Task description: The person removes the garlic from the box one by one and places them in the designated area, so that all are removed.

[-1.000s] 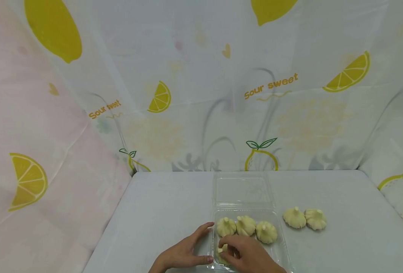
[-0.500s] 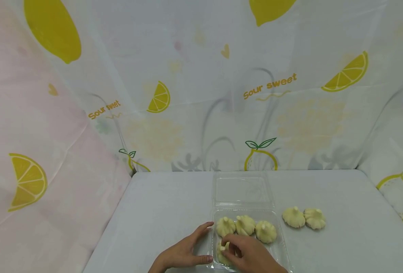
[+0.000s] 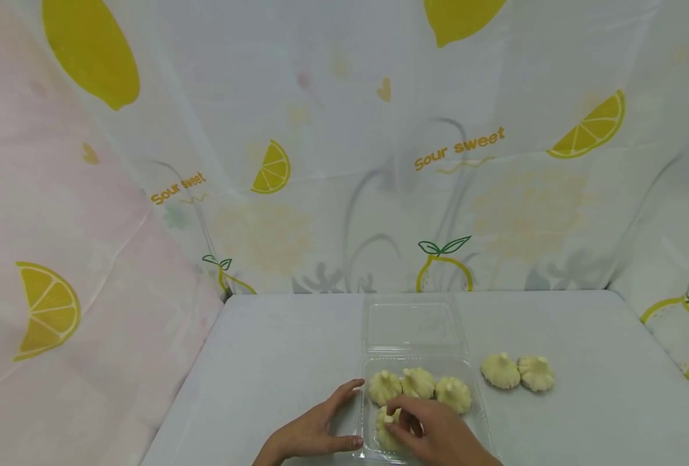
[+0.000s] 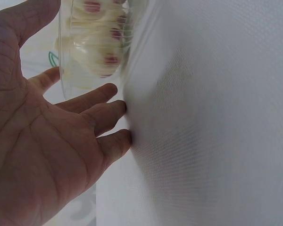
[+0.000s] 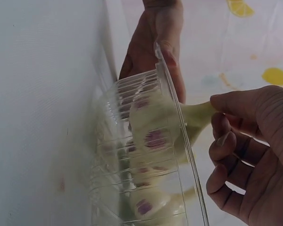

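Note:
In the head view, a clear plastic clamshell box (image 3: 480,388) holds several cream garlic bulbs, three of them in its far row. My right hand (image 3: 438,430) is over the near left part of the box. Between thumb and index finger it pinches the stem of a garlic bulb (image 3: 384,435), partly covered by that hand. The right wrist view shows this stem (image 5: 199,113) rising above the box rim. Purple patches mark the bulbs' undersides. Along the box's left side lies my left hand (image 3: 315,430), its fingers spread, thumb and index tips at the wall.
The box's clear lid (image 3: 413,325) lies folded back toward the rear of the white table (image 3: 274,349). Two more garlic bulbs (image 3: 500,371) sit side by side on the table, right of the box. A lemon-print cloth (image 3: 333,226) rises behind the table.
My right hand and the pinched garlic bulb have shifted slightly right and away from me inside the box. The left hand stays in place.

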A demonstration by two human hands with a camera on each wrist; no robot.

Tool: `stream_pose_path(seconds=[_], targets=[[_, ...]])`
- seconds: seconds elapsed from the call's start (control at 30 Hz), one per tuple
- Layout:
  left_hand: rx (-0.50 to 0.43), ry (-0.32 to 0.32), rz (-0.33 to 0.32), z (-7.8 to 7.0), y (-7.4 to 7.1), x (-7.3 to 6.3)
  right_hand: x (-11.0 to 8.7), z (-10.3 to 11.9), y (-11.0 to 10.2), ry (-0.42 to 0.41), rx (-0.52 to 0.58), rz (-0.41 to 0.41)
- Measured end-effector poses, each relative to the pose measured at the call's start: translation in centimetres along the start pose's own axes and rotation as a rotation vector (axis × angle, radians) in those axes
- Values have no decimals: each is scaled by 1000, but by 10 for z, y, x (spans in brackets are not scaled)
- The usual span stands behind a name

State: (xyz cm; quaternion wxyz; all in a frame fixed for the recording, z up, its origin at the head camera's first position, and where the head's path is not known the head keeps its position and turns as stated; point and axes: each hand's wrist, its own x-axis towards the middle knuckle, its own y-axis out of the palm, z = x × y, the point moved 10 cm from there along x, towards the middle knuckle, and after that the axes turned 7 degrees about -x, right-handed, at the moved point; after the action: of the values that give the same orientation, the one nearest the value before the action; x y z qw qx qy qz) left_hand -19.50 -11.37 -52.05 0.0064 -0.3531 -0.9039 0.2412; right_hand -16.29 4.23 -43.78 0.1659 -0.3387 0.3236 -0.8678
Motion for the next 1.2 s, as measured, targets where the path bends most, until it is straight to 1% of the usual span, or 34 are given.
stream_pose_path(seconds=[0.17, 0.27, 0.47, 0.67, 0.9, 1.2], targets=[[-8, -2, 5, -1, 0, 0, -1, 6, -11, -66, -18, -75], [-8, 3, 5, -2, 0, 0, -2, 6, -19, -77, -19, -97], [-6, -1, 4, -2, 0, -1, -4, 3, -33, -56, 7, -125], [4, -2, -6, -1, 0, -1, -7, -4, -47, -43, 30, -171], [9, -6, -12, -1, -1, -1, -10, -11, -63, 11, 31, -186], [18, -17, -14, 1, -1, -1, -13, -16, -85, 29, 13, -230]])
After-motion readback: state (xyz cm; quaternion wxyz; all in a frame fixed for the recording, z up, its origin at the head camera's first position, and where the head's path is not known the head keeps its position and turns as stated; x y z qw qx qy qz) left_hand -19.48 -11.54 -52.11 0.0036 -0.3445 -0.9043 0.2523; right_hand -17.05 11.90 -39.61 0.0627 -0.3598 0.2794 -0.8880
